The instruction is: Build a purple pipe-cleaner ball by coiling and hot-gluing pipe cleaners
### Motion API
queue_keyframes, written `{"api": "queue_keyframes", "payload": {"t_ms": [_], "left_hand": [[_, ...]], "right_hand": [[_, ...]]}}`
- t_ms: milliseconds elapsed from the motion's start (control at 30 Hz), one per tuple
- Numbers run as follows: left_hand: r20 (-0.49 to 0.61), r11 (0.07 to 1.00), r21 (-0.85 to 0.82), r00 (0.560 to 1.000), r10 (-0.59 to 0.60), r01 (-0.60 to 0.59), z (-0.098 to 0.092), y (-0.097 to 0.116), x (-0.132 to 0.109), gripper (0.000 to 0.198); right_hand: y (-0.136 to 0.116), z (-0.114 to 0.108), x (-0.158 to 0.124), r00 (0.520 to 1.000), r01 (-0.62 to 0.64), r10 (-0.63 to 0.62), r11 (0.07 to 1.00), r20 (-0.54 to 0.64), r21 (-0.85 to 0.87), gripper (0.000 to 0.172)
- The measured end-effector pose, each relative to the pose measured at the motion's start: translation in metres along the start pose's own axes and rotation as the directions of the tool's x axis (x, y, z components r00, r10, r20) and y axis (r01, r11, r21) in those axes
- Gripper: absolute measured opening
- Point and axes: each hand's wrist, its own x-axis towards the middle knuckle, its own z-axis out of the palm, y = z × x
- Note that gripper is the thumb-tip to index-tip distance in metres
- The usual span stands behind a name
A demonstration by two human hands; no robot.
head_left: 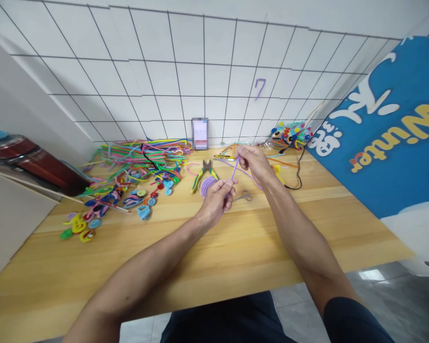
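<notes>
A purple pipe cleaner runs slantwise between my two hands above the wooden table. My left hand is closed around its lower part, and a short end shows below the fingers. My right hand pinches the upper end, farther from me and to the right. Just behind my left hand lies a purple coil, partly hidden by the hand. Pliers with green and yellow handles rest beyond it. Small scissors lie to the right of my left hand, partly covered.
Many coloured pipe cleaners are heaped at the back left, with small twisted button pieces in front. A dark red flask stands at left. A phone leans on the tiled wall. Buttons in a clear container and a black cable are at right.
</notes>
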Motion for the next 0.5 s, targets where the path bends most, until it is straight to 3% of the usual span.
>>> {"api": "queue_keyframes", "payload": {"t_ms": [200,500], "left_hand": [[-0.021,1.0,-0.012,1.0,-0.006,0.006,-0.0002,0.0005,-0.0006,0.037],[0.095,0.994,0.01,0.99,-0.107,0.107,-0.0048,-0.0046,0.0002,0.047]], "right_hand": [[-0.0004,-0.0044,-0.0015,0.975,-0.077,0.074,0.997,0.209,0.005,0.062],[0.0001,-0.0005,-0.0047,0.979,-0.014,0.024,0.999,0.203,-0.052,0.067]]}}
